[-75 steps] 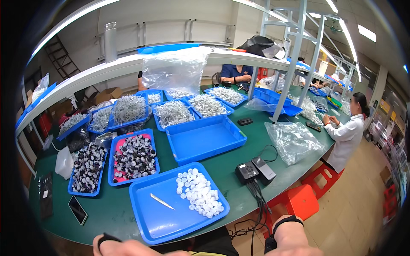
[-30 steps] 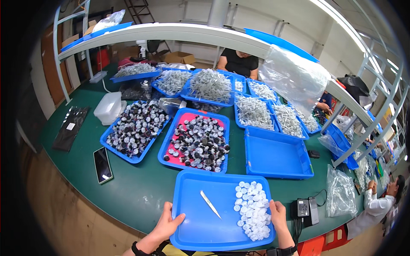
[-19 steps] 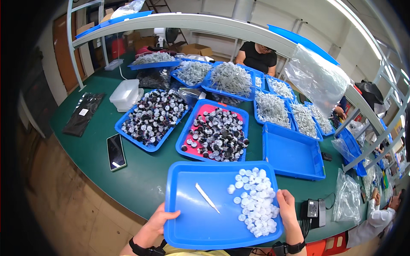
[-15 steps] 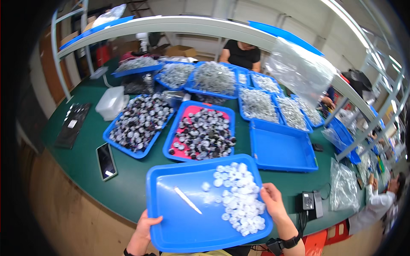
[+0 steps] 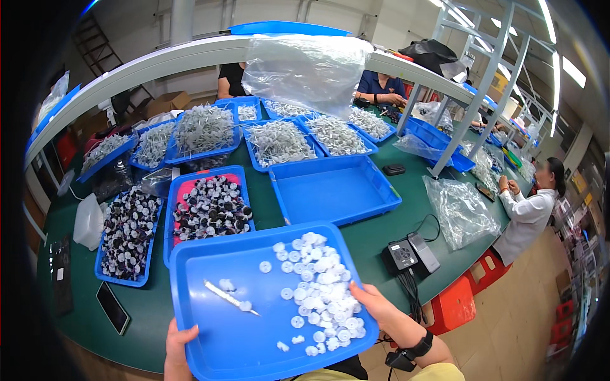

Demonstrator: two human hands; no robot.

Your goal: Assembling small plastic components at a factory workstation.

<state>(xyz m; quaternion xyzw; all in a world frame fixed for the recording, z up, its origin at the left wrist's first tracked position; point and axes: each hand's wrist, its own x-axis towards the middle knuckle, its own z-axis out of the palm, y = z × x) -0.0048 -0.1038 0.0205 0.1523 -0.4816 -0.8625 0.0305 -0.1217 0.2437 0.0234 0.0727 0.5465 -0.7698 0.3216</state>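
Note:
A blue plastic tray is held up between my two hands at the front edge of the table. My left hand grips its left rim, thumb over the edge. On the opposite side my right hand is closed on the right rim. White translucent round plastic pieces are heaped in the tray's right half, with a few strays lower down. A thin white pen-like stick lies on the left half, with small white bits touching it.
Behind stand an empty blue tray, trays of black-and-white round parts and several trays of thin white pieces. A phone lies left; a black power adapter and clear bag lie right. Co-workers sit beyond.
My view has swung to the right. Some white pieces have shifted and spread in the held tray, and the stick lies at a different place and angle. Both hands keep their grip.

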